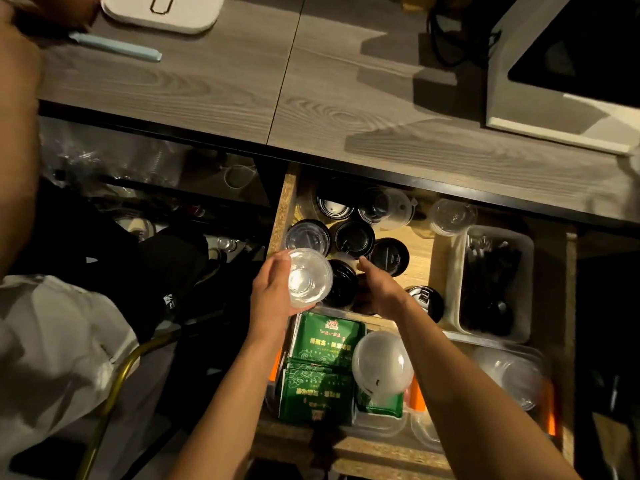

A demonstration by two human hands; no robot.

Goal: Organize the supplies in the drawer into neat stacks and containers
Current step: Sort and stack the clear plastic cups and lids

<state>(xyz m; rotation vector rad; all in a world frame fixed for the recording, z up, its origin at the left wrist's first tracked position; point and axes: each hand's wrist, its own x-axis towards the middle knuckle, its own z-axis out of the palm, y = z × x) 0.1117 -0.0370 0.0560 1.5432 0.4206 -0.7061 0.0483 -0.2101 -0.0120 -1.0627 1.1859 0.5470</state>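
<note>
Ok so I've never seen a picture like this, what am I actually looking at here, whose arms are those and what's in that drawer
There is no machine here. The single picture comes from a camera worn on a person's head, looking down, so the two bare arms are the wearer's own. They reach into an open wooden drawer under a grey wood-grain counter. The left hand holds a small clear plastic cup. The right hand rests on black round lids that seem to be stacked; its exact grip is hidden. More black lids lie further in, with green packets nearer the camera and a white bin of dark cutlery to the right.
</note>
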